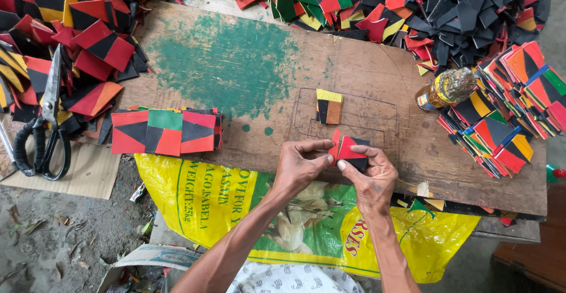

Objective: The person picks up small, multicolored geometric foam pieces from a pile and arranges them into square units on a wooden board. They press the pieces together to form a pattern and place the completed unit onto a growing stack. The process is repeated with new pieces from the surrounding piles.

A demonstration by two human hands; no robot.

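Both hands meet over the near edge of a worn wooden board (377,81). My left hand (300,166) pinches the left side of a small red and black patch (352,150), and my right hand (371,178) grips its right side from below. Just beyond the hands lies a small yellow, black and brown patch (329,106) inside a rectangle drawn on the board. A row of joined red, black and green patches (165,131) rests at the board's left near edge.
Heaps of coloured offcuts (76,39) crowd the left and far sides (413,4). Stacked patches (513,110) fill the right. A small bottle (446,88) lies beside them. Large scissors (48,116) rest at left. A yellow sack (206,201) hangs below the board.
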